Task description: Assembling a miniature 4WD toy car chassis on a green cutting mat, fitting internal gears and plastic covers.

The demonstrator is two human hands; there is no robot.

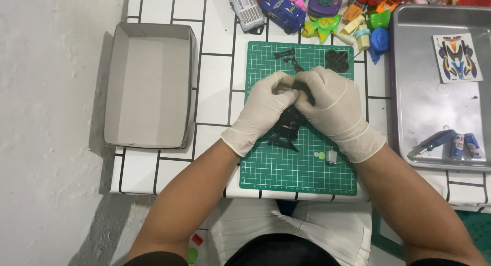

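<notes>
An open grey cardboard box (148,87) sits at the left of the tabletop (215,25), its inside bare. At the right stands a shallow metal tray (419,107); a sheet of colourful stickers (456,57) lies in its upper part, and near its lower edge rest a blue-handled tool (432,143) and two small batteries (464,146) side by side. Along the far edge lies a heap of bright plastic toy parts (353,15), with a blue toy car (282,10) and a grey toy vehicle (245,9) beside it.

Both hands wear white gloves and meet over the middle of a green cutting mat (299,163). The left hand (263,112) is curled narrow, fingertips pinched on a black plastic frame (286,130). The right hand (330,107) is closed over the top of the same piece, its fingers folded down against the left ones.

The frame is dark and spindly, with thin struts hanging out below the hands just above the mat; its upper part is hidden by the gloves. Loose black parts (335,61) lie at the mat's far end, and a small silver motor (331,157) sits near the right wrist.
</notes>
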